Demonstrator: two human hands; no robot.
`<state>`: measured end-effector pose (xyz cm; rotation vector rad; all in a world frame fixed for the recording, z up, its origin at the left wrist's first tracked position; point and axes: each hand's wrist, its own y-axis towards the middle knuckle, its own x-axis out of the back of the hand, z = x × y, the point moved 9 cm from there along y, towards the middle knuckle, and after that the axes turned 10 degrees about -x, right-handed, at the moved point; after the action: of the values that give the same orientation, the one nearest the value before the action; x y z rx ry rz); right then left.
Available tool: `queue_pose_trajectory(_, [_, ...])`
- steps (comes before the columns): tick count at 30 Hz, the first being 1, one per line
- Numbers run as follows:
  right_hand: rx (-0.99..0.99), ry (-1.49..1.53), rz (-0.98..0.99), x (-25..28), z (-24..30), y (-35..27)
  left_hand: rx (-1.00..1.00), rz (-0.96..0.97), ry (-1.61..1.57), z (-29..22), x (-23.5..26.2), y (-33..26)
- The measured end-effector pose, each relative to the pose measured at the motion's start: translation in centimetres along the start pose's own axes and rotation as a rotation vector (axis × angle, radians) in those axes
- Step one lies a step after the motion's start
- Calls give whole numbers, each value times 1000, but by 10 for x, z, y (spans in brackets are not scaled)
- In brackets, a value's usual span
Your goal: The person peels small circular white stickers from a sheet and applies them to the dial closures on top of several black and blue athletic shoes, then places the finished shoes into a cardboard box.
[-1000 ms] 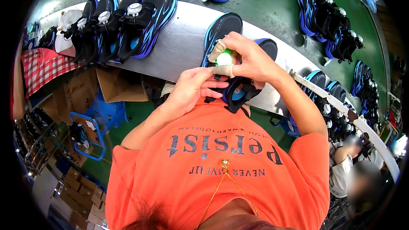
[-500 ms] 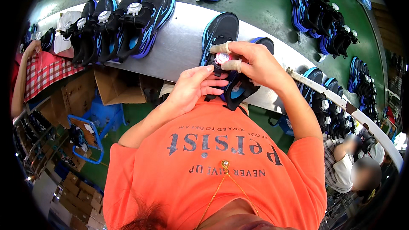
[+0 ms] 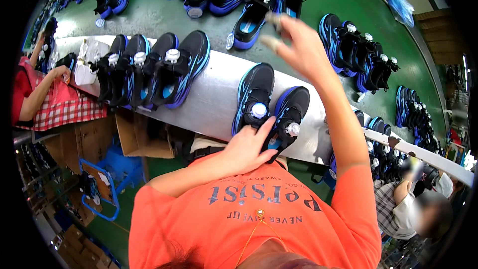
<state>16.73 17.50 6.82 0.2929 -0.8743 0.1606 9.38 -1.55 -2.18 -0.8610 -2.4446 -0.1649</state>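
Two black running shoes with blue-purple soles lie side by side on the metal ledge, toes pointing away from me. The left shoe (image 3: 258, 82) has a round dial (image 3: 258, 110) that looks bright bluish white. On the right shoe (image 3: 295, 103) sits a clear, whitish dial (image 3: 293, 129). My left hand (image 3: 246, 147) lies over the heel ends of both, fingers stretched out and apart. My right hand (image 3: 298, 45), with pale covers on two fingertips, is raised over the green belt. Its fingers are spread beside another shoe (image 3: 249, 22), apparently holding nothing.
Several similar shoes (image 3: 186, 55) stand along the ledge (image 3: 219, 89) to the left, beside a white object (image 3: 89, 60). More pairs sit on the green belt (image 3: 164, 25). A pale rail (image 3: 413, 152) crosses at right. A co-worker's hand (image 3: 60, 73) shows at far left.
My right hand has left the left shoe's dial and moved up and away over the belt. My left hand now rests across the heels. The dial has turned from pinkish to bluish white.
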Motion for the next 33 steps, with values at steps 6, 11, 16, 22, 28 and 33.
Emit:
queue_pose_trajectory(6, [-538, -554, 84, -84, -124, 82, 42, 21, 165, 22, -12, 37])
queue_pose_trajectory(11, [-484, -270, 400, -71, -162, 84, 60, 10, 235, 31, 55, 28])
queue_pose_trajectory(16, [-469, -424, 25, -79, -123, 76, 66, 46, 336, 28, 59, 41])
queue_pose_trajectory(22, [-436, -510, -39, -24, -183, 43, 77, -24, 283, 27, 72, 41])
queue_pose_trajectory(28, [-795, -724, -57, 81, -330, 3, -103, -220, 370, 30, 126, 141])
queue_pose_trajectory(33, [-885, -780, -8, 143, -409, -27, -108, -132, 596, 92, 144, 276])
